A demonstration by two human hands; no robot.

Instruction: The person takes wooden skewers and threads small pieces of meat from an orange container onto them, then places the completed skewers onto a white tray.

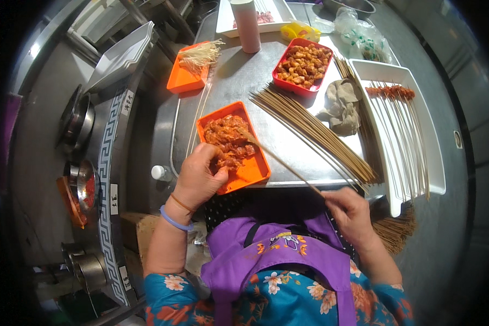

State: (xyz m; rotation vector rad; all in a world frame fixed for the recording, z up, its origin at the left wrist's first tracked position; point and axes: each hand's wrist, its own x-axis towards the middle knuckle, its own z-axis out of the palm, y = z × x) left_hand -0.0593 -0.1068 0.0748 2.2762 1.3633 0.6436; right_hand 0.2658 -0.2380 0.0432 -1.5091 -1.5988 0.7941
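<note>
My left hand (199, 171) is at the near left corner of an orange plastic tray (252, 175), its thumb and fingers pinched on a piece of red marinated meat (231, 161). More of the marinated meat fills the far part of that tray. Between the fingers of my right hand (348, 214) is the near end of a bamboo skewer (287, 166), right of the tray. The skewer slants up to the left, and its far end lies over the meat. Its exact tip is hard to make out against the meat.
A bundle of bamboo skewers (313, 132) lies right of the tray, beside a crumpled cloth (343, 106). Loaded skewers (391, 93) rest in a white tray (432, 163). Behind stand a red tray (276, 76) of diced meat and an orange tray (183, 83) with enoki mushrooms (199, 56).
</note>
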